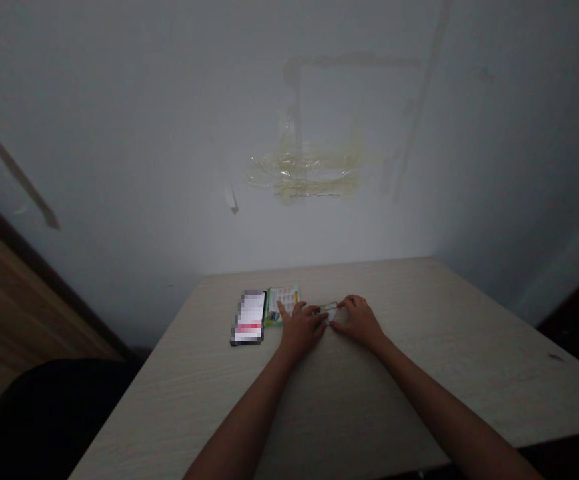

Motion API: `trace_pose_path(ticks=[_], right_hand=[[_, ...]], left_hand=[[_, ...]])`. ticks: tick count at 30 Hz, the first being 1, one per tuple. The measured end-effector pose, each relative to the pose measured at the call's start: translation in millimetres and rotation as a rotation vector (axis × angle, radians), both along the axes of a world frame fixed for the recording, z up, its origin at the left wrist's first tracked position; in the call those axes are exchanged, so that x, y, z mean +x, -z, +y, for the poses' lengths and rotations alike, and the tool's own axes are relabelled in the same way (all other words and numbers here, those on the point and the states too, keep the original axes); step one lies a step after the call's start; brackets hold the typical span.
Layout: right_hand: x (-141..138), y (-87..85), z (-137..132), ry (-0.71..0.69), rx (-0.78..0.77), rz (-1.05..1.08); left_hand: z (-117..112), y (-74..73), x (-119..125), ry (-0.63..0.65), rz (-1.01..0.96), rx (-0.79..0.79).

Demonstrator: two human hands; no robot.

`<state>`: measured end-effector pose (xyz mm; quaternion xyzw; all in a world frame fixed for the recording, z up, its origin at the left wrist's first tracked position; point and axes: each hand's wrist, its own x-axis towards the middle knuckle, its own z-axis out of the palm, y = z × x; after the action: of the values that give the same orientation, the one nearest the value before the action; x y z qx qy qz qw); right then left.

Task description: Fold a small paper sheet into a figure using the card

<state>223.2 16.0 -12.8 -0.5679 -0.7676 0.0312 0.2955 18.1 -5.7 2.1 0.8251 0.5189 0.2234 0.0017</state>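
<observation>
A small printed piece of paper (330,308), white with some green and yellow, lies low over the table between my two hands. My left hand (303,331) grips its left side with thumb and forefinger, the other fingers spread toward a green-edged printed booklet or packet (283,297). At the paper's right side, my right hand (363,323) has its thumb and fingertips on the edge. Parts of the paper are covered by my fingers, and its exact kind is too small to tell.
Left of the booklet lies a phone (249,319) with a lit, blurred screen. The pale wooden table (209,400) meets a grey wall (169,167) bearing old tape (314,170). Something dark (44,413) stands at the lower left, beside a brown wooden panel (24,293).
</observation>
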Motion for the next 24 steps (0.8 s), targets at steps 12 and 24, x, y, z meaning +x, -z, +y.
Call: trace_pose_path(ticks=[12,24], right_hand=[[11.8,14.1,11.0,-0.23,0.116,0.144],[10.0,18.7,17.8,0.034,0.091,0.146]], left_hand=[[1.7,5.7,-0.1,0.001,-0.046,0.015],[4.0,7.1,-1.3,0.023,-0.059,-0.006]])
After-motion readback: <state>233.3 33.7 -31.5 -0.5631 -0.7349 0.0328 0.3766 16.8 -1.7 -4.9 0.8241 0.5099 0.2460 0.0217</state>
